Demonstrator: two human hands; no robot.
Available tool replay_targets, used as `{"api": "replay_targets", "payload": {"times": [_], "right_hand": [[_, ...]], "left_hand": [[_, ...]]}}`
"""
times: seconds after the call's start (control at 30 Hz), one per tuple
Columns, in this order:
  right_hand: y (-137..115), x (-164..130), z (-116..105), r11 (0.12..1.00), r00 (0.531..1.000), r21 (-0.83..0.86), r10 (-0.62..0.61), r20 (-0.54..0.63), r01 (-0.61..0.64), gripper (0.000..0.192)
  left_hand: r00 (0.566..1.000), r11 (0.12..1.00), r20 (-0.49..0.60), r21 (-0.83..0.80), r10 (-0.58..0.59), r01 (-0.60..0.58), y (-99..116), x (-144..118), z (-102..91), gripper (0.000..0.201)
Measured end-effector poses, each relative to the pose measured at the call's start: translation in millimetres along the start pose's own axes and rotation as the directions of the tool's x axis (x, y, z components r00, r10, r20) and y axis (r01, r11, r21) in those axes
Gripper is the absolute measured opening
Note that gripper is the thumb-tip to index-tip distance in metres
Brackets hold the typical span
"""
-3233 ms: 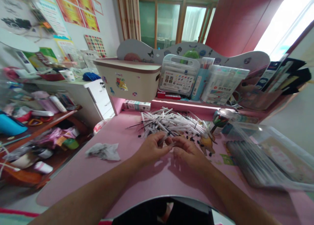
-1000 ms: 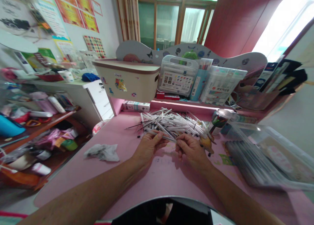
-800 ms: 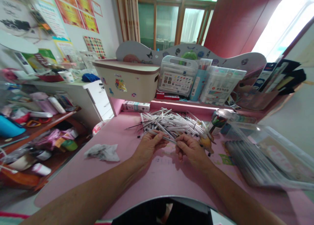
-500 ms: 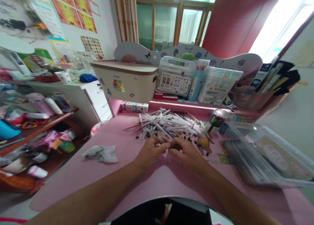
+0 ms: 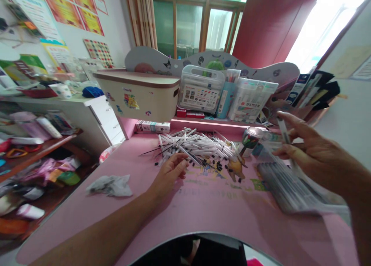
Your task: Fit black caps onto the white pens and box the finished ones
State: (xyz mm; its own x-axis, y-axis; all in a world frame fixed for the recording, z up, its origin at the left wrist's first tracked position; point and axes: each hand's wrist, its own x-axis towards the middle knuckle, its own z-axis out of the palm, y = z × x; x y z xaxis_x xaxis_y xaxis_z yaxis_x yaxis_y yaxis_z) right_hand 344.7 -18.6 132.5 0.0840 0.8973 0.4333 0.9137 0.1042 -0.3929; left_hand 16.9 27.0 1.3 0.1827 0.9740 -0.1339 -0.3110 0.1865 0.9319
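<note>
Pink table (image 5: 203,204) all across, with a faint multicoloured print near the middle. On it, a heap of white pens (image 5: 197,146) with black tips, and small black caps (image 5: 218,166) scattered along its edge. The right hand (image 5: 307,150) shows a white pen (image 5: 282,130). A crumpled grey-white tissue (image 5: 110,185) sits left. There's a cream storage box (image 5: 139,96) with a brown rim and colourful stickers, and a dark red curtain (image 5: 261,22) behind.

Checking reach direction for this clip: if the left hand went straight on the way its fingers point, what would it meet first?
The left hand points up and right, fingertips already at the near edge of the heap of white plastic pen barrels on the pink desk. It would likely meet those barrels first, though depth is hard to judge.
</note>
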Motion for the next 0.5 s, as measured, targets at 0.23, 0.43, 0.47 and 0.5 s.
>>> {"api": "replay_targets", "payload": {"times": [0.23,0.43,0.47,0.5], "right_hand": [[104.0,16.3,-12.6,0.918,0.914,-0.245,0.36,0.187,-0.311,0.062],[136.8,1.0,6.2,0.885,0.82,-0.173,0.465,0.333,-0.432,0.041],[137.9,-0.5,8.5,0.882,0.817,-0.179,0.471,0.331,-0.436,0.037],[138.4,-1.5,10.7,0.887,0.825,-0.185,0.462,0.327,-0.423,0.034]], "left_hand": [[0.999,0.998,0.01,0.046,0.038,-0.038,-3.4,2.6,0.0,0.025],[0.999,0.997,0.001,0.049,0.051,-0.051,-6.3,4.3,0.8,0.022],[0.999,0.997,0.001,0.055,0.049,-0.049,-7.2,4.7,0.4,0.022],[0.999,0.997,-0.001,0.061,0.047,-0.047,-8.1,5.0,-0.1,0.021]]}}
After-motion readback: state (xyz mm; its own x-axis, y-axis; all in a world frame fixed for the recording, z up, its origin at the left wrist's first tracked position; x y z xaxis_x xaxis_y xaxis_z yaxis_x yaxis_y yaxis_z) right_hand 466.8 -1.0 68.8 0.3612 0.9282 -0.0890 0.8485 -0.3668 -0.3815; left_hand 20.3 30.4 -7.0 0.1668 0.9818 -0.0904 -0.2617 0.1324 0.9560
